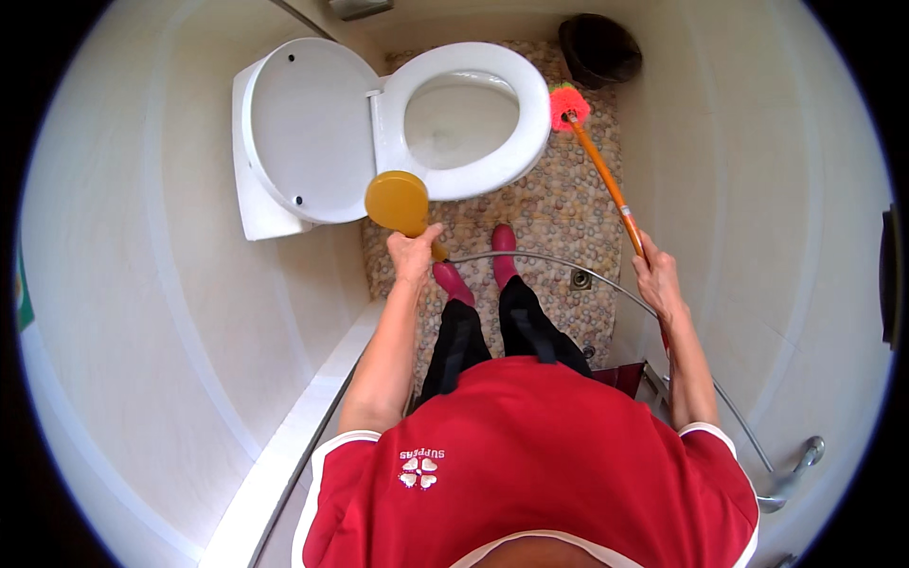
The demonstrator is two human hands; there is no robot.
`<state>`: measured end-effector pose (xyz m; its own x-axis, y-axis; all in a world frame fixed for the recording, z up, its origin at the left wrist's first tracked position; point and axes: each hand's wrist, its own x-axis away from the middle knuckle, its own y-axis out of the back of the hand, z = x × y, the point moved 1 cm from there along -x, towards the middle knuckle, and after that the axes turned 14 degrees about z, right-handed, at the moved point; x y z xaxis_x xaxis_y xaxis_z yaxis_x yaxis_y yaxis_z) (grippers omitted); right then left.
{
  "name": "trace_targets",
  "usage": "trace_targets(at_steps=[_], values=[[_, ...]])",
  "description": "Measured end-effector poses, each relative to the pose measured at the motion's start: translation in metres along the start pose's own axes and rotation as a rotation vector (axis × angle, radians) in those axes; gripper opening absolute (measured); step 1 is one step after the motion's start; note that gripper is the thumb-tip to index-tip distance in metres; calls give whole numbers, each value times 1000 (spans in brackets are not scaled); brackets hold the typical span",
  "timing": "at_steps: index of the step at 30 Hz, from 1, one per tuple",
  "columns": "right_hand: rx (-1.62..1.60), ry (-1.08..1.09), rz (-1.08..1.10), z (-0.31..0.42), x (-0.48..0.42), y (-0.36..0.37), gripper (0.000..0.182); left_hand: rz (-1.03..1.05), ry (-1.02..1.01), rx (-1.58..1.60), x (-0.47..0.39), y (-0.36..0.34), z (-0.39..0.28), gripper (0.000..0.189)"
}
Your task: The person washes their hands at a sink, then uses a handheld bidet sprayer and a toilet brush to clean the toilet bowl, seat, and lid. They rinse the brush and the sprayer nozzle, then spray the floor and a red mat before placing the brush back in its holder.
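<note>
My left hand [414,253] grips the handle of a yellow hand shower head [398,201], held near the front edge of the toilet by the seat hinge. A grey metal hose [540,257] runs from its handle toward the right wall. In my right hand [659,275] is the orange handle [602,170] of a long brush. Its pink bristle head [570,108] is beside the rounded end of the white toilet seat [534,106]; whether they touch I cannot tell. The lid [316,131] stands raised against the tank, and the bowl [458,121] is exposed.
A dark bin [600,50] stands in the far right corner. Pebble-patterned floor [525,206] surrounds my pink boots [504,248], with a floor drain [581,280] to their right. Pale walls rise on both sides. A metal fixture [788,483] is on the right wall.
</note>
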<state>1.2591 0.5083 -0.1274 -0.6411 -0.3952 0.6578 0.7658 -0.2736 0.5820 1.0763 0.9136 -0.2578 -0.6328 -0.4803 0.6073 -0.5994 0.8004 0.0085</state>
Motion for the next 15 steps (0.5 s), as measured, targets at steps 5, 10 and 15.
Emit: trace_targets(at_steps=[5,10,15], values=[[31,233,-72,33,44,14,55,-89,-31,45,17,39,-24,21],[94,302,-77,73,42,22,58,5,-153,-40,30,48,-84,19],[108,317,-46,89,37,17,59,246,-149,-273,30,12,-166,15]])
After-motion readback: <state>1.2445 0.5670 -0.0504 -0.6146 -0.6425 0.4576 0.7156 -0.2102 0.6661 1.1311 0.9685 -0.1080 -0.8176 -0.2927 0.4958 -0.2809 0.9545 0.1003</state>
